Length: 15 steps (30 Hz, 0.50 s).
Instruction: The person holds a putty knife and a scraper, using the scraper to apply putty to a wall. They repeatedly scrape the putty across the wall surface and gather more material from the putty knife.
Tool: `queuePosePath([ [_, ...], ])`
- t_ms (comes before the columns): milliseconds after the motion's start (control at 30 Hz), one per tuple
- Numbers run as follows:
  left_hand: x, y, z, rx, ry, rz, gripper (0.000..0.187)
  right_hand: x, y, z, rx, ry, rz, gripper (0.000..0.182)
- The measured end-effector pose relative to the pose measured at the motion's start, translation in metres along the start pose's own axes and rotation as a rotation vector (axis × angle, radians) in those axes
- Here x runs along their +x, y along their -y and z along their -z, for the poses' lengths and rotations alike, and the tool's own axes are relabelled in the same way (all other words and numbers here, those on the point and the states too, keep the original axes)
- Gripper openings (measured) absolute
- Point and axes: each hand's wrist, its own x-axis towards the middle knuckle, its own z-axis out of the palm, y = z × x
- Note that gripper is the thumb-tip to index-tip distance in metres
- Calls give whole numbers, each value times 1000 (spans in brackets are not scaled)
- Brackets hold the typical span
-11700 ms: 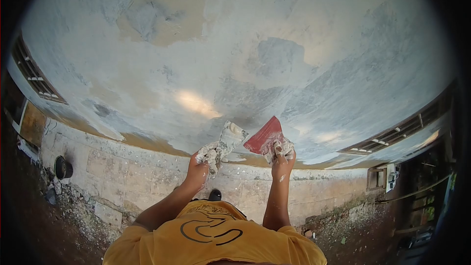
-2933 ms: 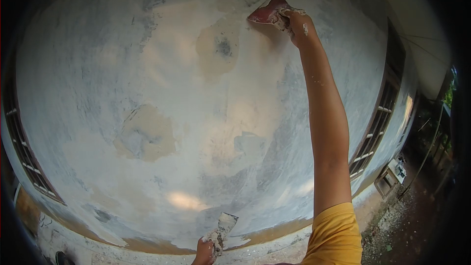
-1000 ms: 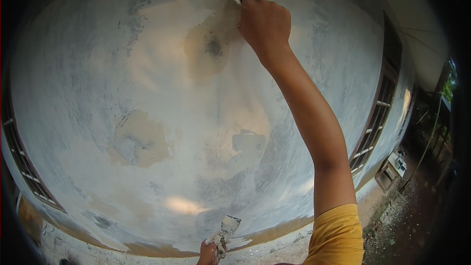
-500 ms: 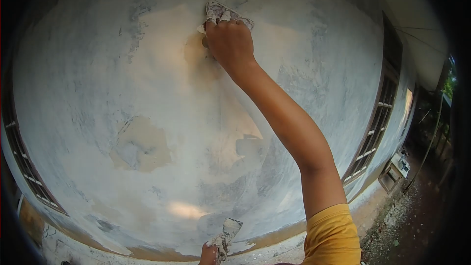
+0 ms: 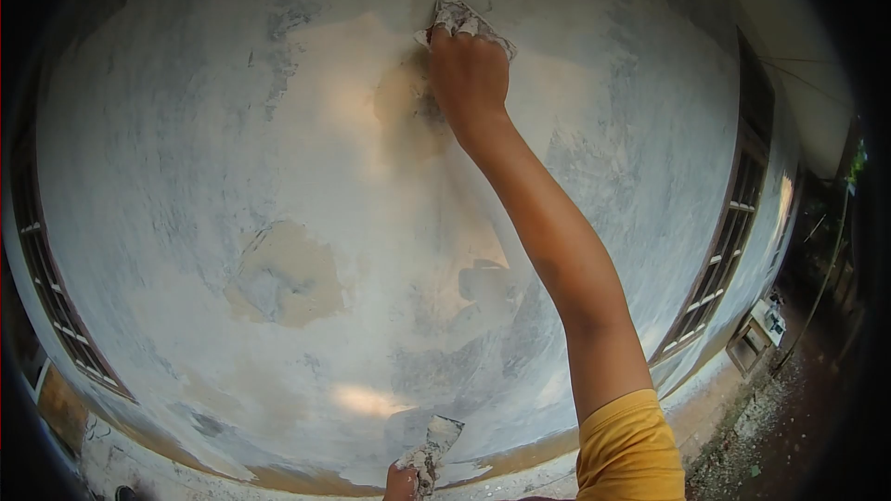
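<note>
My right hand (image 5: 469,70) is stretched up high on the wall, fingers closed round a putty-caked scraper (image 5: 473,23) whose wide blade lies at the wall surface. Just below and left of it is a damp-looking tan patch (image 5: 401,116) in the white and grey wall (image 5: 371,241). Low at the bottom edge, my left hand (image 5: 401,482) grips a putty knife (image 5: 436,450), its blade pointing up and smeared with white putty. Only a small part of the left hand shows.
Another bare tan patch (image 5: 288,274) marks the lower left of the wall. Barred windows stand at the left (image 5: 56,288) and right (image 5: 729,223). A small wooden stand (image 5: 750,343) with items on it sits by the wall at the right, beside gravelly ground (image 5: 742,436).
My right hand has slid a little right and up on the wall with the scraper. The whole view has shifted slightly. My left hand still holds the putty knife low down.
</note>
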Motion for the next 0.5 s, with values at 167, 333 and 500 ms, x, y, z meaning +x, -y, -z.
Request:
queuePosePath([
  [167, 30, 49, 39, -276, 119, 77, 31, -63, 63, 14, 79, 31, 206, 7],
  [333, 23, 52, 25, -300, 157, 106, 30, -120, 84, 59, 231, 113, 393, 4],
  [500, 19, 56, 34, -393, 83, 88, 26, -176, 50, 133, 693, 150, 244, 18],
])
